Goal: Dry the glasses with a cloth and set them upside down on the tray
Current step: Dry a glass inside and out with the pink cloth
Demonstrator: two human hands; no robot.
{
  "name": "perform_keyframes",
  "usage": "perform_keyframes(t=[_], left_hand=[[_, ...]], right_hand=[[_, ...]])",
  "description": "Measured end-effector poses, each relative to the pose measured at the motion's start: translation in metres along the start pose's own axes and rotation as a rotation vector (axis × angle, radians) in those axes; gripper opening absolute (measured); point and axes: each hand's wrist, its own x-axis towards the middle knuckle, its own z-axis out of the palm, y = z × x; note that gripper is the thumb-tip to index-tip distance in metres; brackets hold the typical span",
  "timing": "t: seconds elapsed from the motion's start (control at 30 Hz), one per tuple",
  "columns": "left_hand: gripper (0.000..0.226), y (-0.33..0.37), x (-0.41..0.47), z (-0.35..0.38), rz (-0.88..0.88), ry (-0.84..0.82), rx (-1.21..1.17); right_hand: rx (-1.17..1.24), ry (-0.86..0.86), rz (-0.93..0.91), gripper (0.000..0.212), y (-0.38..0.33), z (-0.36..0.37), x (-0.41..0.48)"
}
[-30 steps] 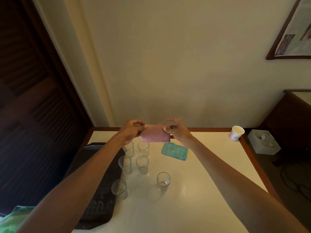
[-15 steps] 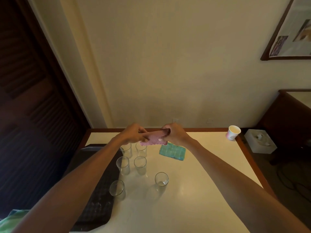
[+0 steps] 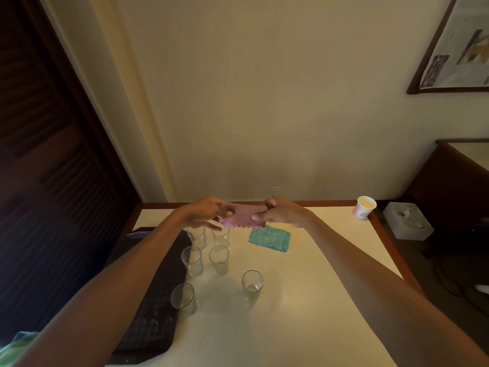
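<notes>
A pink checked cloth (image 3: 242,219) is stretched in the air above the far part of the table. My left hand (image 3: 205,214) pinches its left end and my right hand (image 3: 280,214) pinches its right end. Below stand several clear glasses, upright on the white table (image 3: 304,300): two tall ones at the back (image 3: 221,237), two in the middle (image 3: 219,259), one near the tray (image 3: 182,298) and a short one (image 3: 252,280) to the right. The black tray (image 3: 156,321) lies along the table's left side, partly hidden by my left forearm.
A folded teal cloth (image 3: 270,239) lies on the table right of the glasses. A paper cup (image 3: 364,207) stands at the far right corner. A tissue box (image 3: 407,221) sits on the floor beyond the right edge, beside a dark cabinet (image 3: 455,186).
The pink cloth has been turned from hanging flat to stretched nearly level between both hands. The hands stayed at about the same place above the back glasses.
</notes>
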Motion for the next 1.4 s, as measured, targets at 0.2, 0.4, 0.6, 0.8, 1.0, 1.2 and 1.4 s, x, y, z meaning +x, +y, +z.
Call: perform_keyframes(t=[0.2, 0.4, 0.6, 0.8, 1.0, 1.2, 1.4], left_hand=[[0.029, -0.005, 0.0, 0.006, 0.15, 0.123, -0.104], [0.038, -0.005, 0.0, 0.022, 0.189, 0.042, -0.022], [0.022, -0.044, 0.01, 0.039, 0.142, 0.061, 0.015], [0.073, -0.116, 0.024, 0.074, 0.02, 0.106, 0.111], [0.114, -0.178, 0.037, 0.138, 0.002, 0.134, 0.204], [0.102, -0.2, 0.062, 0.179, -0.02, 0.272, 0.061], [0.071, -0.194, 0.07, 0.179, 0.007, 0.258, 0.152]], right_hand=[[0.301, -0.174, 0.052, 0.029, 0.007, -0.001, -0.012], [0.207, -0.337, 0.078, 0.044, 0.009, 0.017, -0.016], [0.173, -0.366, 0.123, 0.032, 0.042, 0.039, -0.018], [0.176, -0.208, 0.196, 0.015, 0.097, 0.058, -0.023], [0.275, -0.119, 0.27, 0.018, 0.138, 0.089, -0.028], [0.206, -0.034, 0.279, 0.044, 0.152, 0.119, -0.023], [0.124, -0.054, 0.327, 0.051, 0.152, 0.122, -0.016]])
